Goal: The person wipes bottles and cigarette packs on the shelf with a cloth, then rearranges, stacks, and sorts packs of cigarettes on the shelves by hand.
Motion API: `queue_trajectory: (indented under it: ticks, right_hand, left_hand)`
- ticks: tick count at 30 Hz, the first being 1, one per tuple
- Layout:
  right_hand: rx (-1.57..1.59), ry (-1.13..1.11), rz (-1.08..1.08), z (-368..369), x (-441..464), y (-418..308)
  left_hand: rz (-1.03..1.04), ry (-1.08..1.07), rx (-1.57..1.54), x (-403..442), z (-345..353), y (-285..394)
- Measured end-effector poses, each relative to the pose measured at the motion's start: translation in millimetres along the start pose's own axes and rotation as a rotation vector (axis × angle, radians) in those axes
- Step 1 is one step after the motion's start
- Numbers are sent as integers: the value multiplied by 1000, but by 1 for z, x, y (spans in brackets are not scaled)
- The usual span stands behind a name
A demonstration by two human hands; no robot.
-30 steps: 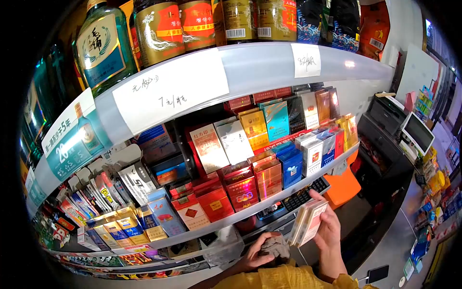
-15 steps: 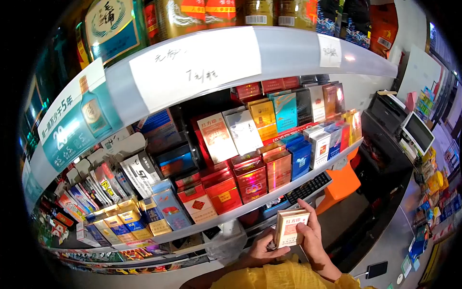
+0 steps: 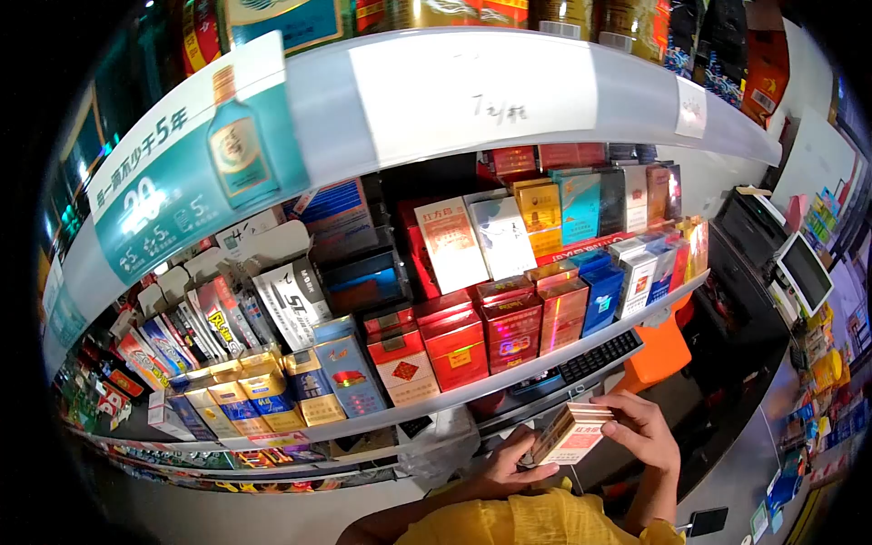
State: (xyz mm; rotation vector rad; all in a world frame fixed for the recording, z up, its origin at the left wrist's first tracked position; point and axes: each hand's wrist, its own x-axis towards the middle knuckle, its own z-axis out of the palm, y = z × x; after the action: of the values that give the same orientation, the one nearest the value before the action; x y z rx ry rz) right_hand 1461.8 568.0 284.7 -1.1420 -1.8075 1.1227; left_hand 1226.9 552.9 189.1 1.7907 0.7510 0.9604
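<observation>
Cigarette packs [image 3: 574, 436] were smooth, crisp-edged card oblongs | pale front bore red print | held below shelf edge [image 3: 509, 380] | left hand [image 3: 510, 465] curled round their lower side; right hand [image 3: 647, 434], loosely bent, pinched upper corner

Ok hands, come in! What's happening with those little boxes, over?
Left hand gripping pale boxes. Right hand at their right side. Shelf edge beyond them; nothing seen in the way.

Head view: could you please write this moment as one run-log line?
Left hand: holding cigarette packs, left side | Right hand: at packs' right edge | Packs: stacked, tilted | Nearby: stocked shelf, keyboard
</observation>
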Motion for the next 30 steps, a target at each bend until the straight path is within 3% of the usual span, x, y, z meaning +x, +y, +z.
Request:
queue_trajectory:
  ticks: [11, 13, 16, 30]
  right_hand:
    - [-110, -61, -102, -6, 10, -31]
    - [-124, -2, -205, -13, 14, -42]
    - [129, 167, -232, -20, 14, -54]
    - [53, 496, -484, -45, 63, -102]
  left_hand:
    - [-30, 75, -124, -7, 3, -2]
    - [21, 138, -115, -8, 4, -4]
    - [61, 120, -137, -7, 1, -2]
    - [15, 169, -196, -18, -1, -7]
